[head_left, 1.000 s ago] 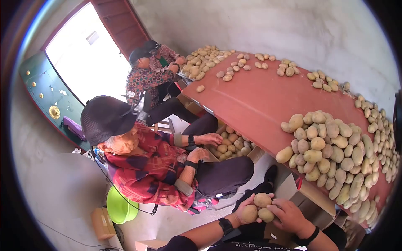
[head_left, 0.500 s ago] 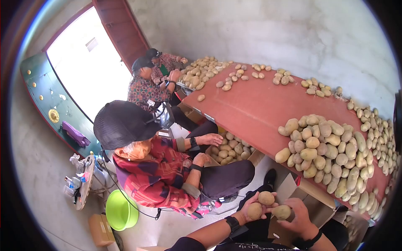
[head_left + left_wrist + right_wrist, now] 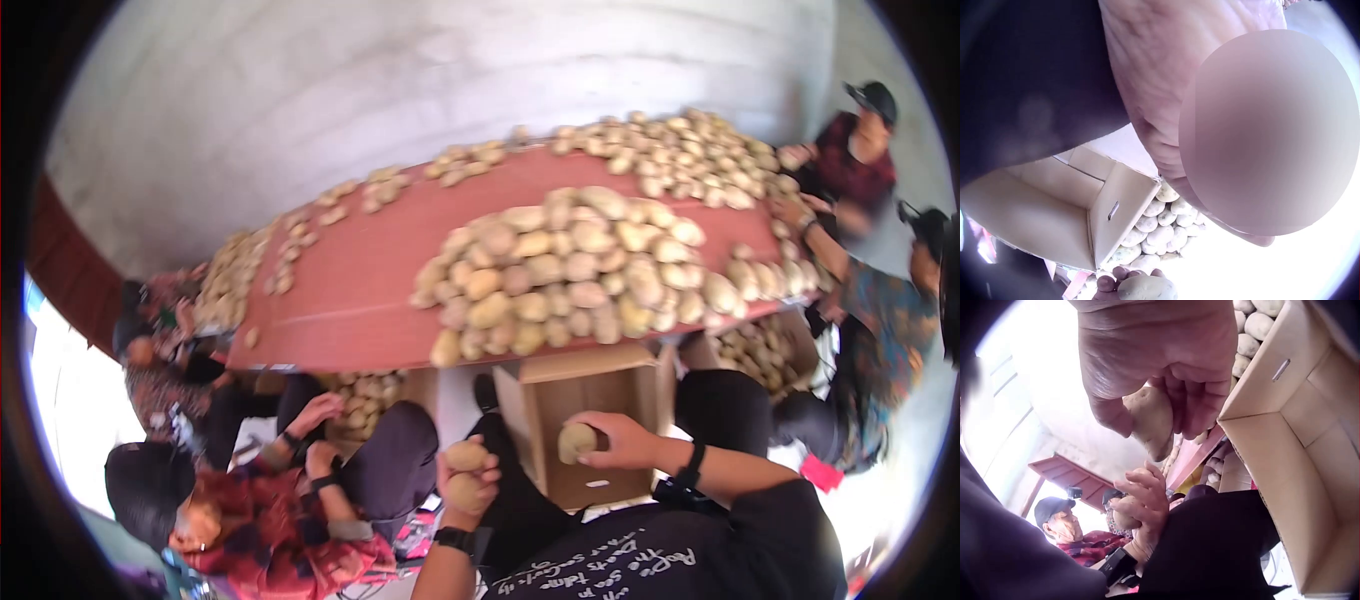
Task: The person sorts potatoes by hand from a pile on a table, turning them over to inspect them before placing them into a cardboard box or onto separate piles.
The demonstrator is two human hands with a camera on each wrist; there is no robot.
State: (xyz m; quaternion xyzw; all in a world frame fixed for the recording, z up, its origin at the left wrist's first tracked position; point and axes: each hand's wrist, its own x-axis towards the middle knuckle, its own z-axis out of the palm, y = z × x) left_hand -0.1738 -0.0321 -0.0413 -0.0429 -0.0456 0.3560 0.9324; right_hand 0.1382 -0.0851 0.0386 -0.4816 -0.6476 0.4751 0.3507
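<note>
Two brown potatoes, one above the other [image 3: 466, 456] [image 3: 465, 493], are held by my left hand [image 3: 1150, 512], its fingers curled round them. My right hand [image 3: 625, 440] pinches a single potato [image 3: 1149, 419] between thumb and fingers, above the open cardboard box [image 3: 585, 400] in the head view. The hands are apart, the left one beside the box over my leg. In the left wrist view a large blurred oval hides what that hand holds.
A heap of potatoes [image 3: 570, 260] lies on the red table [image 3: 350, 290] just beyond the box, with more along the far edge. A seated person in a red patterned shirt [image 3: 270, 540] is at my left, beside a box of potatoes [image 3: 365, 400]. Others sit at both table ends.
The head view has swung right, bringing the table and the box to the middle. My right hand has drawn a potato away from the left hand and carried it over the box.
</note>
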